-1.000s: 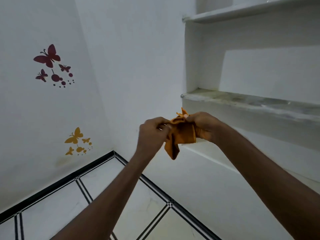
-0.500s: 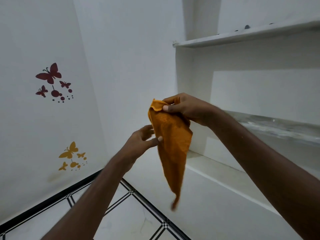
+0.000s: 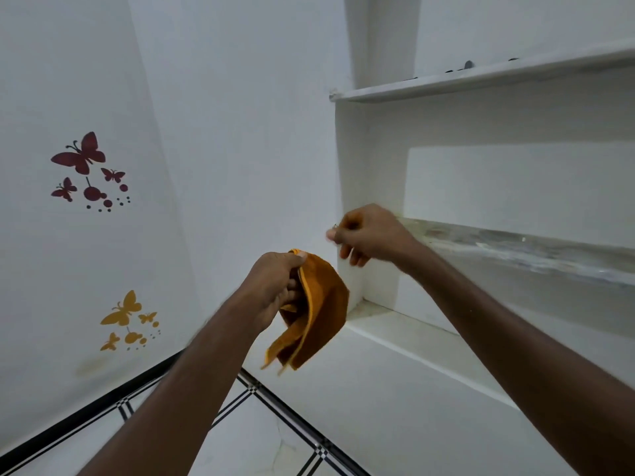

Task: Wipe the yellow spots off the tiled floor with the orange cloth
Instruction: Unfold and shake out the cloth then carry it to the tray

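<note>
1. The left hand (image 3: 275, 286) grips the orange cloth (image 3: 314, 312) in mid-air; the right hand (image 3: 369, 235), loosely curled, holds nothing.
2. Held only at its top edge, the cloth could slip and fall.
3. No yellow spots are visible on the tiled floor (image 3: 247, 438) below.

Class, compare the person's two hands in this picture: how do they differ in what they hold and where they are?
The left hand grips the orange cloth; the right hand holds nothing, fingers loosely curled. The left hand sits lower, the right hand higher, by the shelf. Both are raised above the tiled floor.
</note>
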`<state>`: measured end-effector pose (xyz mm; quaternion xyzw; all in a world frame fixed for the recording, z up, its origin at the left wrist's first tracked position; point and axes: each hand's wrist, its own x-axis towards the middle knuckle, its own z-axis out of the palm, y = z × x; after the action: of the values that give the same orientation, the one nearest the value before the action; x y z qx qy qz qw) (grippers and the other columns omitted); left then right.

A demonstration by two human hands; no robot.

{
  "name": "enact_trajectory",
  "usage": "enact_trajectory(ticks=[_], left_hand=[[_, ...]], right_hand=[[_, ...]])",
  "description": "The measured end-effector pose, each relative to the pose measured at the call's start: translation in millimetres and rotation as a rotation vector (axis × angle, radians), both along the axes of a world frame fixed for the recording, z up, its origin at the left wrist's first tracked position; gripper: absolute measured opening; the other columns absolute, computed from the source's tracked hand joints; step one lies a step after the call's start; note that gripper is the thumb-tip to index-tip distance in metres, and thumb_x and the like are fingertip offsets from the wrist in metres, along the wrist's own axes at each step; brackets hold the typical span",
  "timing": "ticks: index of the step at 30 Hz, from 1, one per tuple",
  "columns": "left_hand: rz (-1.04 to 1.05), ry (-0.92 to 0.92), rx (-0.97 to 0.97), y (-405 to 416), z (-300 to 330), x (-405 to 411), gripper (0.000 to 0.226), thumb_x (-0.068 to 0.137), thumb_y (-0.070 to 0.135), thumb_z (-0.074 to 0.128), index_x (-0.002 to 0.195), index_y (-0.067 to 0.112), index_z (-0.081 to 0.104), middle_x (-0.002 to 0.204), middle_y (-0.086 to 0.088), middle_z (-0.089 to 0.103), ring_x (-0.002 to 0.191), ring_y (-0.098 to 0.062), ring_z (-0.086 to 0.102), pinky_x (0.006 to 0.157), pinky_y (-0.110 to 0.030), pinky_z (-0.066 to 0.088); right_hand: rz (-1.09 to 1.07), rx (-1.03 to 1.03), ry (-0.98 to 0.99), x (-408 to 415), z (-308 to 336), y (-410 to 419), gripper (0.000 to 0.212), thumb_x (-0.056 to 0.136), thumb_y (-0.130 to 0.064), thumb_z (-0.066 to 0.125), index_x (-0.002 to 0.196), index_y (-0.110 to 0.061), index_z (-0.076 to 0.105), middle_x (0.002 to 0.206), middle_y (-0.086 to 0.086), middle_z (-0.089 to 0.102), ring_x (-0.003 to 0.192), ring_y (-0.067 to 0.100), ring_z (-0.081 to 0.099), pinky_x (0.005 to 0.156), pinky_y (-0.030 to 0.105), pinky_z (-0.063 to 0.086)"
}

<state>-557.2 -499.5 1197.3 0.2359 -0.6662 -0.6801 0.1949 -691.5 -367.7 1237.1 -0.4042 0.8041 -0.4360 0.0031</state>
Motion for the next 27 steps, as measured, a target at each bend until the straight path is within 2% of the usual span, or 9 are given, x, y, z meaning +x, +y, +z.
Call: enact_trajectory(ticks=[2,4,7,11,15,18,21,24,27], left_hand=[[-0.03,0.003,0.069,1,1,-1,0.028,0.102,0.022,0.05,0.101,-0.001,0.066,0.096,-0.016,0.075,0.095,-0.033,0.073,0.098,-0.053,0.052],[-0.05,-0.031,0.086,4,1,-1,0.032,0.103,0.023,0.045,0.093,0.002,0.067,0.097,-0.017,0.076,0.099,-0.037,0.072,0.099,-0.056,0.05],[-0.027,-0.082,-0.005,6,-1,-2,0.037,0.104,0.027,0.043,0.083,0.007,0.067,0.098,-0.013,0.075,0.1,-0.035,0.071,0.1,-0.052,0.049],[0.008,-0.081,-0.04,7,2,-3,0.028,0.102,0.025,0.044,0.095,0.008,0.064,0.098,-0.015,0.063,0.095,-0.035,0.067,0.095,-0.048,0.052],[-0.009,-0.071,-0.057,13,10,1,0.029,0.101,0.018,0.044,0.104,0.001,0.067,0.101,-0.019,0.069,0.093,-0.032,0.072,0.074,-0.037,0.061],[-0.016,-0.082,-0.088,18,17,3,0.035,0.1,0.016,0.045,0.112,-0.009,0.066,0.101,-0.022,0.075,0.091,-0.033,0.075,0.082,-0.042,0.06],[-0.014,-0.081,-0.106,22,23,3,0.033,0.1,0.016,0.046,0.11,-0.007,0.067,0.097,-0.02,0.076,0.088,-0.032,0.075,0.079,-0.041,0.06],[-0.01,-0.093,-0.136,25,26,2,0.033,0.103,0.018,0.044,0.103,-0.003,0.069,0.095,-0.017,0.076,0.089,-0.031,0.075,0.088,-0.045,0.058],[-0.021,-0.085,-0.163,24,30,2,0.032,0.102,0.017,0.045,0.088,0.001,0.068,0.079,-0.011,0.074,0.084,-0.029,0.073,0.092,-0.049,0.057]], right_hand=[[0.073,0.098,0.038,18,-10,-5,0.026,0.09,-0.035,0.074,0.092,-0.009,0.072,0.075,0.005,0.075,0.063,0.018,0.073,0.06,0.028,0.061],[0.013,0.122,0.173,27,-22,-13,0.023,0.087,-0.037,0.075,0.09,-0.015,0.072,0.073,-0.003,0.069,0.067,0.012,0.069,0.066,0.024,0.057],[-0.068,0.061,0.262,33,-31,-18,0.017,0.087,-0.034,0.074,0.091,-0.018,0.069,0.074,-0.007,0.063,0.068,0.011,0.064,0.068,0.03,0.058],[-0.05,0.004,0.29,35,-32,-16,0.007,0.087,-0.024,0.074,0.088,-0.018,0.071,0.078,-0.004,0.069,0.066,0.012,0.066,0.069,0.034,0.061],[-0.087,-0.004,0.232,30,-29,-14,0.003,0.085,-0.018,0.071,0.084,-0.02,0.073,0.075,-0.003,0.072,0.071,0.013,0.07,0.074,0.04,0.063],[-0.084,-0.024,0.197,29,-27,-9,0.005,0.084,-0.02,0.07,0.085,-0.018,0.075,0.077,-0.001,0.074,0.074,0.014,0.071,0.074,0.039,0.063],[-0.055,-0.063,0.161,32,-26,-6,0.01,0.085,-0.026,0.075,0.087,-0.017,0.074,0.079,0.001,0.075,0.074,0.016,0.073,0.072,0.04,0.064],[-0.105,-0.051,0.234,34,-25,-7,0.003,0.083,-0.019,0.074,0.085,-0.018,0.073,0.079,0.0,0.073,0.074,0.015,0.07,0.072,0.038,0.063],[-0.108,-0.071,0.217,32,-19,-7,0.002,0.083,-0.014,0.074,0.083,-0.016,0.074,0.077,-0.001,0.072,0.074,0.016,0.071,0.073,0.04,0.064]])
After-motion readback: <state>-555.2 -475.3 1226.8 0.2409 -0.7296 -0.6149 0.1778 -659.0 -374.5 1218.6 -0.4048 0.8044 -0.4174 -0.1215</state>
